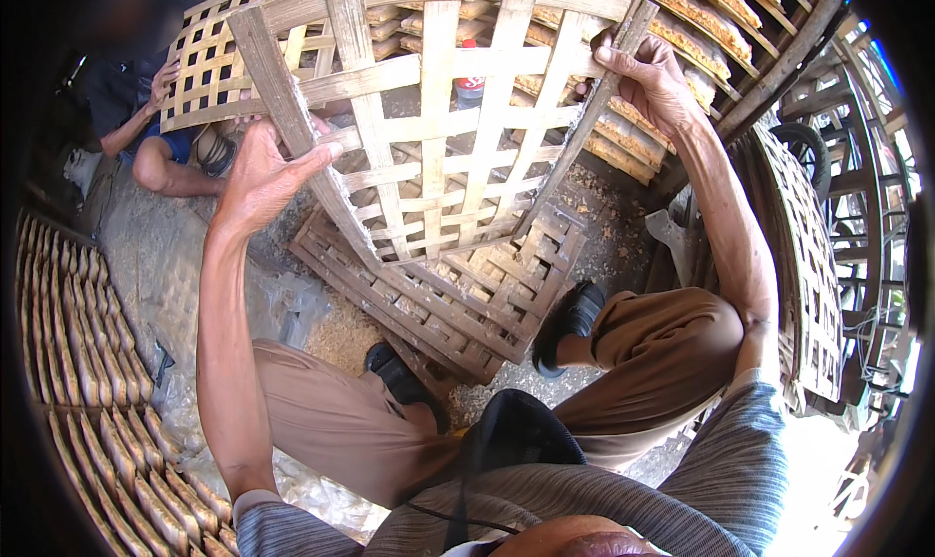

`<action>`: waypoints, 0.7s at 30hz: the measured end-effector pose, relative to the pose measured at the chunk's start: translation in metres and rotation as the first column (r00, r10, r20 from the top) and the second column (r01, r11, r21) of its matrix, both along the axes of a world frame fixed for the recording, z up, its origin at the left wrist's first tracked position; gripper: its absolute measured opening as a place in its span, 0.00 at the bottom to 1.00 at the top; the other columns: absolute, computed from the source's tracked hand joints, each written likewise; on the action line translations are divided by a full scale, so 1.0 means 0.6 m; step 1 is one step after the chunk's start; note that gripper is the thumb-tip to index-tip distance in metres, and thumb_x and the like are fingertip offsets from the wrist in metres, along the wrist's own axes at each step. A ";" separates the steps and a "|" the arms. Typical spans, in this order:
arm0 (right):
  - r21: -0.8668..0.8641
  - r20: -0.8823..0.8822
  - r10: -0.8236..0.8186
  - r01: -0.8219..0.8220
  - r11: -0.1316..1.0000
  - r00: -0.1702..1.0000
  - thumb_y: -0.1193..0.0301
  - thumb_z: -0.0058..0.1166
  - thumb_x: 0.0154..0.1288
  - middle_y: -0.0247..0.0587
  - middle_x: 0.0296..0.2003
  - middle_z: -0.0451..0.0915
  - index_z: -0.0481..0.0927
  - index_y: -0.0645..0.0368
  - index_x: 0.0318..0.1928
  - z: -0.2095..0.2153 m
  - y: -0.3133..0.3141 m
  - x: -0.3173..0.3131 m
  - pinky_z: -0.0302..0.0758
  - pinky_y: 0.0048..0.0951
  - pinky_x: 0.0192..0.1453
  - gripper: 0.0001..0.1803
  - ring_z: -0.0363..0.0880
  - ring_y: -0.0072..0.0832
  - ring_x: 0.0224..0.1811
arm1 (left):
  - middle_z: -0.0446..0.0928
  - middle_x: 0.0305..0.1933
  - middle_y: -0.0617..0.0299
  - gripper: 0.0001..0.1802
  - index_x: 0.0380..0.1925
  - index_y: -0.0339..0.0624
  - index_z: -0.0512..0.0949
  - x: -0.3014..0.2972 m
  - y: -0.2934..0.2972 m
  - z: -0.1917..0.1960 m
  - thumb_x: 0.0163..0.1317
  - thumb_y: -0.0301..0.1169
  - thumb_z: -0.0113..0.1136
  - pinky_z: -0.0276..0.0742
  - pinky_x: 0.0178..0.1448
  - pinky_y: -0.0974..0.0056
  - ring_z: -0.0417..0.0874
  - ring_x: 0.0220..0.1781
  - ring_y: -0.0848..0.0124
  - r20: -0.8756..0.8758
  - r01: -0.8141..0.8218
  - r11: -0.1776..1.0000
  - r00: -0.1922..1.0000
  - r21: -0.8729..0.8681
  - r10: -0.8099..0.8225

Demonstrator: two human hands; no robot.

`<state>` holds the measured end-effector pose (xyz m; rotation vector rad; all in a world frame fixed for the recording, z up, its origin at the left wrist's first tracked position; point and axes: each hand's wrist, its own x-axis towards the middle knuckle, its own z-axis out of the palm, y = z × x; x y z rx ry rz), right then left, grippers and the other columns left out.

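Note:
A woven bamboo rack [436,99] with open square gaps is held up in front of me, tilted, its top edge away from me. My left hand [268,172] grips its left side bar, thumb laid over the frame. Near the top of the right side bar, my right hand [648,75] pinches the wood between thumb and fingers. Pale residue clings to the side bars. Below, between my sandalled feet, more woven racks [487,314] lie stacked, the held rack's lower edge just above or touching them; I cannot tell which.
At the far left a co-worker's hand [166,82] holds another bamboo rack [195,65]. Rows of thin brown-edged pieces [73,314] line the left; racks of similar slabs [701,26] stand at upper right. A red-capped bottle [469,90] shows through the lattice. More racks [804,265] lean on the right.

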<state>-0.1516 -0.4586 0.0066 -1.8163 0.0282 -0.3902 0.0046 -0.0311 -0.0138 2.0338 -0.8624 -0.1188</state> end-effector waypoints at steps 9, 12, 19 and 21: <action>0.225 0.096 0.142 -0.161 0.961 0.985 0.72 0.71 0.65 0.42 0.50 0.86 0.81 0.60 0.58 0.004 0.018 0.000 0.83 0.45 0.66 0.22 0.86 0.31 0.55 | 0.84 0.34 0.60 0.16 0.40 0.36 0.82 0.002 -0.002 -0.003 0.59 0.34 0.76 0.78 0.46 0.66 0.83 0.38 0.74 -0.010 0.013 0.999 1.000 -0.034 -0.013; 0.176 0.014 0.095 -0.096 0.980 0.995 0.72 0.71 0.65 0.43 0.53 0.85 0.81 0.59 0.59 -0.009 -0.011 -0.004 0.81 0.40 0.68 0.23 0.85 0.30 0.57 | 0.84 0.34 0.60 0.16 0.40 0.36 0.82 0.001 -0.008 -0.005 0.60 0.34 0.76 0.79 0.46 0.66 0.84 0.38 0.74 -0.014 0.012 0.999 1.000 -0.029 -0.012; 0.156 0.031 0.094 -0.098 0.983 0.995 0.72 0.70 0.66 0.43 0.53 0.86 0.81 0.61 0.60 -0.012 -0.013 0.003 0.81 0.41 0.68 0.23 0.86 0.30 0.55 | 0.85 0.34 0.59 0.16 0.40 0.36 0.82 -0.008 -0.010 -0.001 0.59 0.34 0.76 0.79 0.46 0.65 0.85 0.38 0.74 -0.017 -0.017 0.999 1.000 -0.051 0.017; 0.226 0.068 0.166 -0.177 0.958 0.984 0.71 0.71 0.66 0.43 0.51 0.87 0.80 0.61 0.60 -0.017 -0.013 0.006 0.82 0.41 0.67 0.23 0.86 0.30 0.55 | 0.85 0.35 0.59 0.16 0.41 0.36 0.82 -0.004 -0.007 -0.003 0.60 0.34 0.76 0.79 0.46 0.65 0.85 0.38 0.73 -0.015 -0.024 0.999 1.000 -0.025 0.024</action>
